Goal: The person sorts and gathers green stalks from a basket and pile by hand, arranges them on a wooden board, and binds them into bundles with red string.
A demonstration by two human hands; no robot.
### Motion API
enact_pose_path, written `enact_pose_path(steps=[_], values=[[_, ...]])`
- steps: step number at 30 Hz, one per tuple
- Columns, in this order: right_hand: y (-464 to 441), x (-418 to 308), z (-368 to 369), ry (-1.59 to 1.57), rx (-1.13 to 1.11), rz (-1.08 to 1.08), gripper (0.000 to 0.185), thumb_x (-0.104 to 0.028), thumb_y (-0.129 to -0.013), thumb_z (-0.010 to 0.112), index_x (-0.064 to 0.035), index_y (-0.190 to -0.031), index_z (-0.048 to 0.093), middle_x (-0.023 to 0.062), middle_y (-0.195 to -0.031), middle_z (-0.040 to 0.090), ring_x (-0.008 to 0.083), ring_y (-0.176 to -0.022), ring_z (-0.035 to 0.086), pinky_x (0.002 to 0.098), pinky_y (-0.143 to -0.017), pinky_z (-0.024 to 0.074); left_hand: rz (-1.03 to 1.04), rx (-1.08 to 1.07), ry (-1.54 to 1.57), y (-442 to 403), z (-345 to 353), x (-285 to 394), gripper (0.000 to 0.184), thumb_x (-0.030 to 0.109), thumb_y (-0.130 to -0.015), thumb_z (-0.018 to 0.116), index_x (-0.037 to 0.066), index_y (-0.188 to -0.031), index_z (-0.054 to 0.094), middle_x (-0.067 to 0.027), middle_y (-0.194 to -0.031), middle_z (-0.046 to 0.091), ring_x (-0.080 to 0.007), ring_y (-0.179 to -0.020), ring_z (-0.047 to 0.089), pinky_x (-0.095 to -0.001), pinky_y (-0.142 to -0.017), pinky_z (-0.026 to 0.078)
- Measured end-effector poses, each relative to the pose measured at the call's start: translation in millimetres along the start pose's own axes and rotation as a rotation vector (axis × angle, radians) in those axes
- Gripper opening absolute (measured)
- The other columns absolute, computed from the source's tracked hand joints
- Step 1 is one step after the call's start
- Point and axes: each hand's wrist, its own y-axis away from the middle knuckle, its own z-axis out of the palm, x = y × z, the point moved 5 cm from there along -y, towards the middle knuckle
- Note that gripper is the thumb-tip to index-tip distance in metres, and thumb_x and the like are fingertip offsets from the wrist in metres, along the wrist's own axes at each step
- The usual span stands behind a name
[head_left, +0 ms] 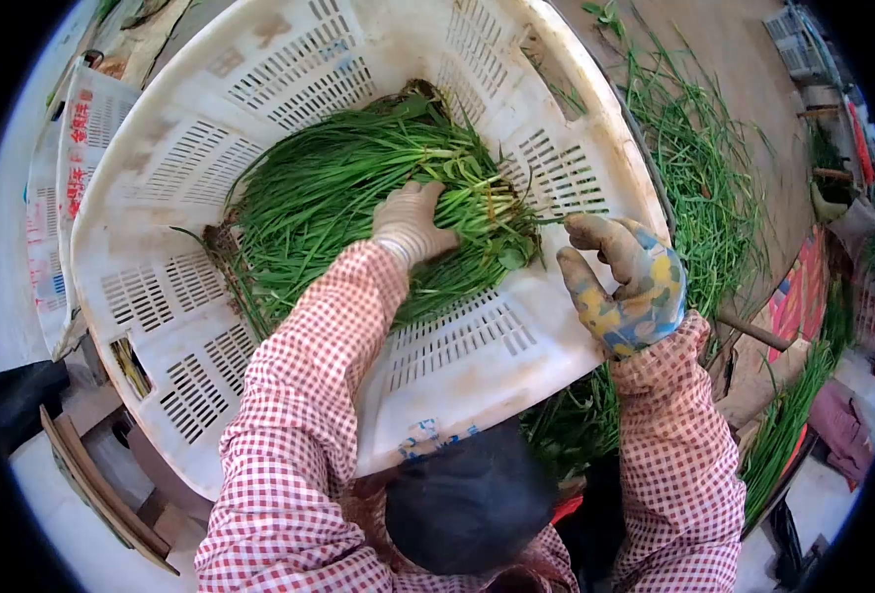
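Observation:
A large white slotted plastic basket is tilted in front of me, with a heap of long, thin, chive-like greens inside. My left hand, in a pale dirty glove, rests on the heap near the paler stalk ends. Its thumb is spread from the fingers, and some fingertips are partly hidden among the greens. My right hand, in a yellow-and-blue patterned glove, is at the basket's right rim with thumb and fingers apart. A thin stalk reaches toward its fingertips; whether it touches them I cannot tell.
Loose greens are strewn over the floor right of the basket. Another bundle of greens lies at the lower right, near a wooden handle. A white sack with red print stands on the left, and boards lean below it.

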Motion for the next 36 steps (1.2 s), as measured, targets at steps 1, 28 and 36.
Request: enact_pose_path(steps=[1, 28, 36], values=[[0.4, -1.0, 0.3, 0.008, -0.017, 0.015, 0.026, -0.007, -0.079, 0.071, -0.0018, -0.103, 0.065, 0.0131, -0.089, 0.068, 0.0248, -0.083, 0.068, 0.0336, -0.073, 0.0534, 0.001, -0.007, -0.004, 7.5, 8.4, 8.4, 0.091, 0.045, -0.06, 0.082, 0.01, -0.137, 0.046, -0.0186, -0.127, 0.052, -0.0325, -0.122, 0.049, -0.0408, -0.104, 0.04], [0.4, -1.1, -2.8, 0.031, 0.081, -0.02, 0.024, -0.013, -0.076, 0.073, -0.0093, -0.099, 0.068, 0.011, -0.087, 0.068, 0.0315, -0.08, 0.066, 0.0395, -0.072, 0.0529, 0.122, 0.148, -0.134, 15.0, 64.5, 7.6, 0.109, 0.026, -0.061, 0.085, 0.008, -0.148, 0.021, -0.0171, -0.145, 0.033, -0.0316, -0.134, 0.034, -0.0518, -0.109, 0.026], [-0.4, -1.8, -0.5, 0.062, 0.045, -0.044, 0.022, -0.005, -0.078, 0.071, -0.0044, -0.099, 0.066, 0.0121, -0.085, 0.067, 0.0272, -0.078, 0.067, 0.0349, -0.07, 0.0524, -0.021, 0.129, -0.362, 4.9, 85.3, 21.2, 0.12, 0.036, -0.062, 0.087, 0.003, -0.149, 0.01, -0.0183, -0.152, 0.02, -0.0349, -0.14, 0.021, -0.0604, -0.11, 0.019]])
